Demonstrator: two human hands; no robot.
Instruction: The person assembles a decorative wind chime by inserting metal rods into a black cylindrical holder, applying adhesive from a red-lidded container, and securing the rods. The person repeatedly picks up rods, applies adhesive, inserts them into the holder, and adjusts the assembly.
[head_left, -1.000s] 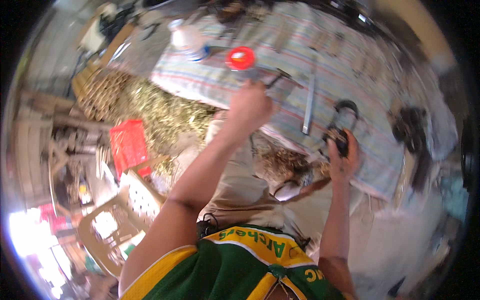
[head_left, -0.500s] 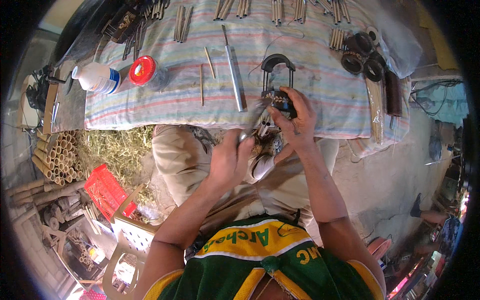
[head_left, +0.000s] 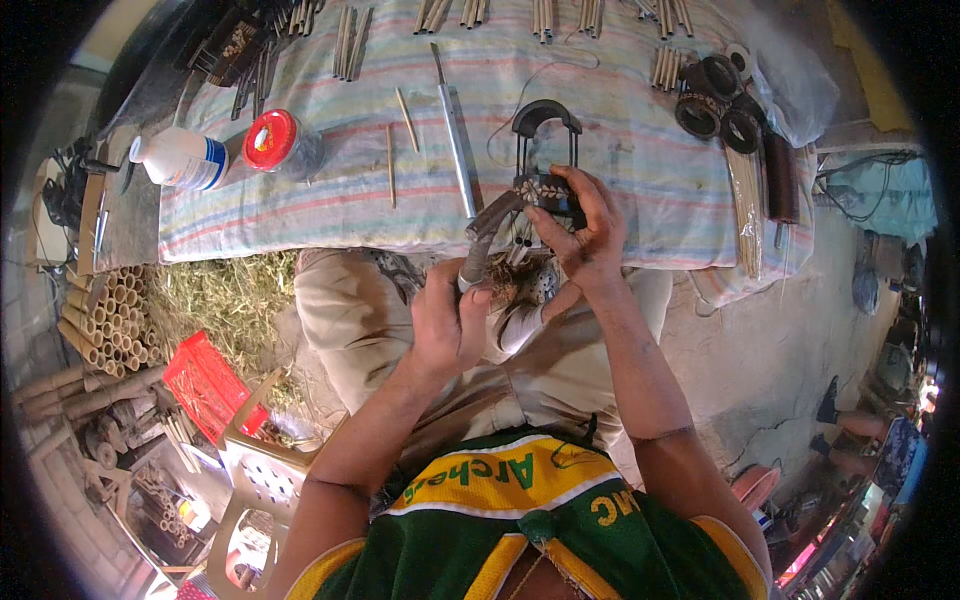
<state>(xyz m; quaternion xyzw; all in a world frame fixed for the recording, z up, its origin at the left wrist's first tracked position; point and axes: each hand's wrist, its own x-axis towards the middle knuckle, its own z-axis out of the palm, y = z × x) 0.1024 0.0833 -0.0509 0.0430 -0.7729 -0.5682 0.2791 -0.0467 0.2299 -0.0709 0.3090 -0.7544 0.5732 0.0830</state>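
L hand (head_left: pixel 450 325) has its fingers wrapped tight on a curved grey tool handle (head_left: pixel 487 238), tip angled up toward the small dark decorated piece (head_left: pixel 545 190). R hand (head_left: pixel 590 235) pinches that piece, fingers closed round it, just above the lap at the near edge of the striped-cloth counter (head_left: pixel 620 120). Risk, imo: the tool tip sits v. close to the R fingers, so a slip could nick them. The piece could also drop into the lap if the pinch loosens.
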